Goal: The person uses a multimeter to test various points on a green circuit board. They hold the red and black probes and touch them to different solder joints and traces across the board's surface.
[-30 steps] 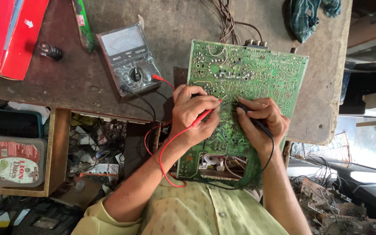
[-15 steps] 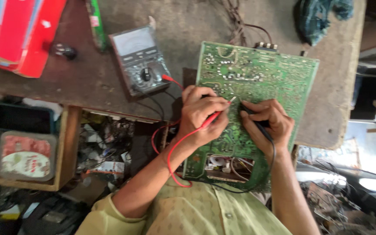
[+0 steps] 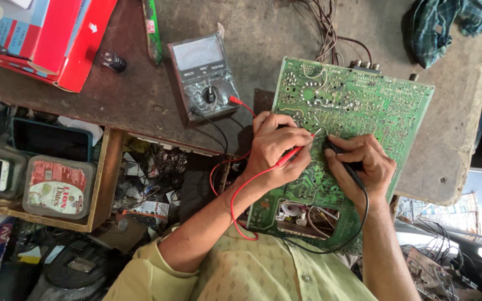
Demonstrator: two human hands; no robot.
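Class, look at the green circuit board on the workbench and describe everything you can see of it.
The green circuit board lies flat, solder side up, on the worn workbench, its near part overhanging the edge. Pale traces and solder points cover it; a cut-out near the person shows components beneath. Connectors and wires sit at its far edge. The left hand holds a red probe and the right hand a black probe, both hands resting on the board, tips at its middle.

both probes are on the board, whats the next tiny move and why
Probably glance at the multimeter: the left hand holds the red probe and the right hand the black probe, tips close together on the green circuit board.
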